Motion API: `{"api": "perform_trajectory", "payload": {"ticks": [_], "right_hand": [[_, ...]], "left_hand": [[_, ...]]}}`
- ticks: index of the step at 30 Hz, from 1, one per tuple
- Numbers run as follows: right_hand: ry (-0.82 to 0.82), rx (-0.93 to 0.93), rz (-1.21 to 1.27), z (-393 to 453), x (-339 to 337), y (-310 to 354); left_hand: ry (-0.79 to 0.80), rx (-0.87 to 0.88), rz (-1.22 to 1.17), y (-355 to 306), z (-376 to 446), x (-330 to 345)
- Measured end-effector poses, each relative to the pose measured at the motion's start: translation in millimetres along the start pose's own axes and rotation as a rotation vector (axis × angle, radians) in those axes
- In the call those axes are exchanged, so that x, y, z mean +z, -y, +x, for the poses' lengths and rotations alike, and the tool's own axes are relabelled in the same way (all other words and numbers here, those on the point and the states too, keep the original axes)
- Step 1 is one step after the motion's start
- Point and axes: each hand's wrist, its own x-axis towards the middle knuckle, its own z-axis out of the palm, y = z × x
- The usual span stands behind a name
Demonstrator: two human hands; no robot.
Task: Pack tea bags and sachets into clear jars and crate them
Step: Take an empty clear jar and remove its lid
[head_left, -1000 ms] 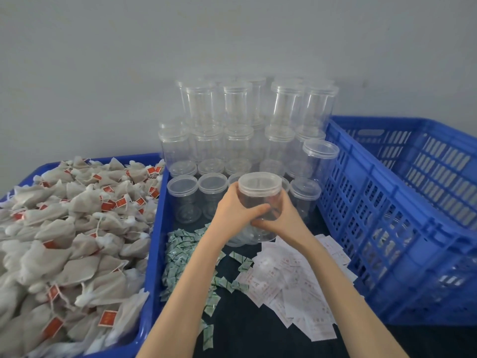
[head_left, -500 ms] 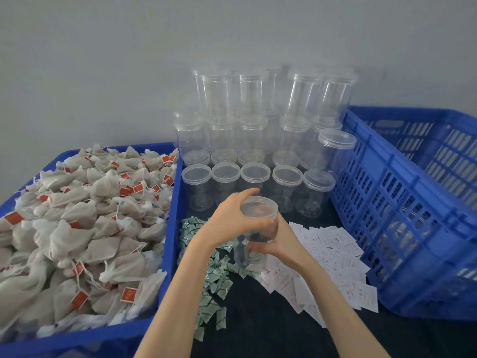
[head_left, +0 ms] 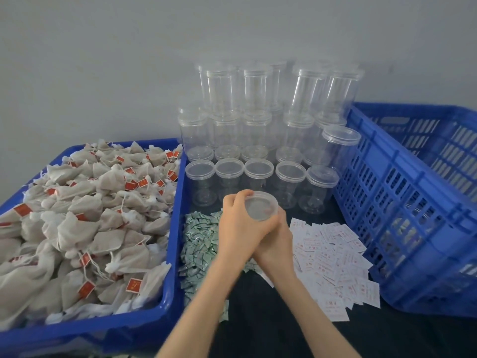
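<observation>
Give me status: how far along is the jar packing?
Done: nothing visible; the stacked jars look empty. In hand: left hand grips the lid of one jar, right hand holding below. Left: tea bags, green sachets, crate.

**Materials and finishes**

Jars [head_left: 258,174]: clear, glossy smooth plastic. Tea bags [head_left: 77,228]: matt, loosely woven cloth with red paper tags. Crate [head_left: 413,215]: blue moulded plastic, slight sheen. Green sachets [head_left: 200,244]: shiny film. White sachets [head_left: 335,254]: matt paper. Table covering [head_left: 271,319]: dark, matt.
</observation>
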Motion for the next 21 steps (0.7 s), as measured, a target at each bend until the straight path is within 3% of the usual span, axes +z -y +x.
{"api": "perform_trajectory", "payload": {"ticks": [2, 3, 4, 7, 11, 17, 19, 21], "right_hand": [[-0.029, 0.123, 0.382, -2.2, 2.4, 8.4], [-0.024, 0.143, 0.567, -4.0, 5.3, 9.0], [-0.017, 0.123, 0.56, -4.5, 10.6, 6.1], [-0.067, 0.014, 0.084, -10.7, 9.0, -3.5], [-0.047, 0.066, 0.107, -6.8, 3.1, -10.2], [0.078, 0.027, 0.004, -14.7, -4.2, -17.4], [0.05, 0.034, 0.045, -16.1, -0.7, -14.5], [0.007, -0.016, -0.005, -14.7, 4.2, -10.5]], "left_hand": [[-0.173, -0.05, -0.011, -7.3, -12.3, 11.3], [-0.187, -0.062, -0.026, -8.3, -14.9, 12.9], [-0.165, -0.072, -0.027, -7.5, -15.1, 12.4], [0.038, -0.076, 0.029, -1.7, -13.2, 4.5], [0.361, -0.039, -0.008, 2.3, -13.6, -19.4], [0.535, 0.173, 0.08, 6.8, 2.6, -44.6], [0.403, 0.191, 0.135, 3.2, 2.5, -34.8], [0.094, 0.093, 0.269, -4.5, -2.2, -17.8]]}}
